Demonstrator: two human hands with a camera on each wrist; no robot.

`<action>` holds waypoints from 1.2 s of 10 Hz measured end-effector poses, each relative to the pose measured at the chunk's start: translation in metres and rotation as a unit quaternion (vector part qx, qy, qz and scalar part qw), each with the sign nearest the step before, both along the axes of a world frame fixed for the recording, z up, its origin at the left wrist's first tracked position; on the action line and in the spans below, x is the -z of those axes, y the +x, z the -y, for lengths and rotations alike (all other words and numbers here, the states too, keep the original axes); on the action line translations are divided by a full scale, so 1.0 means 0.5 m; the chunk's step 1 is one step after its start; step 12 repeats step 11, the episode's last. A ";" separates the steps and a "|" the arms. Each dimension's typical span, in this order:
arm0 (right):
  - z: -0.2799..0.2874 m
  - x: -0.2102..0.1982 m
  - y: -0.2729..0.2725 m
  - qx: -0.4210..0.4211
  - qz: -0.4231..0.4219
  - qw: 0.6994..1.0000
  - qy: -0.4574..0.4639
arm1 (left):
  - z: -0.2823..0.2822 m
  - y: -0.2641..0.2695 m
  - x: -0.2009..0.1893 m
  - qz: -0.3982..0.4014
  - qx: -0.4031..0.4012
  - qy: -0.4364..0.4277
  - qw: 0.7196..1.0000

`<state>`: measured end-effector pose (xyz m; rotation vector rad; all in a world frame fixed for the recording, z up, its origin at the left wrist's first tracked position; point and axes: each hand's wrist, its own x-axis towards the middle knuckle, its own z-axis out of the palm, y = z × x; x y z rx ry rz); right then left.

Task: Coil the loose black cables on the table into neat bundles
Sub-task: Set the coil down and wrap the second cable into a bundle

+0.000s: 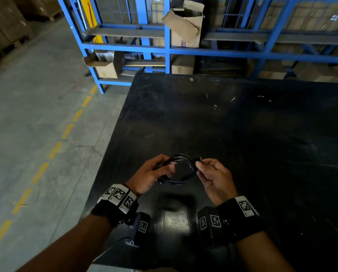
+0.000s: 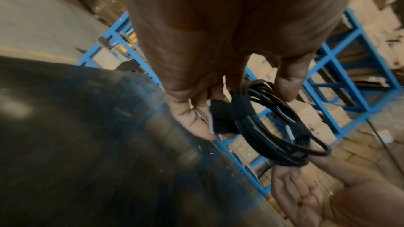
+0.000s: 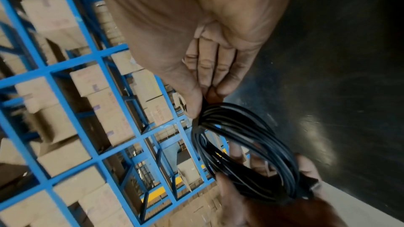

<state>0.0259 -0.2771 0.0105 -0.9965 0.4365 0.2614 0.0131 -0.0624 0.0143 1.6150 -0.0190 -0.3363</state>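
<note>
Black table (image 1: 242, 124), scuffed top, small pale specks (image 1: 215, 107) on it

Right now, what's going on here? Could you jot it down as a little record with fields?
place: warehouse, black table in front of blue racking with cardboard boxes
object in hand: black cable, already wound into a round coil
cable position: held up above the table, not lying on it
left hand: grips one side of the coil
right hand: pinches the opposite side with thumb and fingertips
fastening: a black strap wraps the coil in the left wrist view
other cables on table: none visible
</note>
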 end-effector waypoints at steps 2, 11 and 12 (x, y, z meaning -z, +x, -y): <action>0.023 0.048 0.013 0.057 -0.060 0.996 0.013 | -0.015 -0.011 0.058 -0.117 -0.079 -0.106 0.984; 0.130 0.344 0.116 -0.156 -0.049 0.816 -0.554 | -0.008 0.132 0.339 -0.153 -0.187 0.279 0.929; 0.130 0.344 0.116 -0.156 -0.049 0.816 -0.554 | -0.008 0.132 0.339 -0.153 -0.187 0.279 0.929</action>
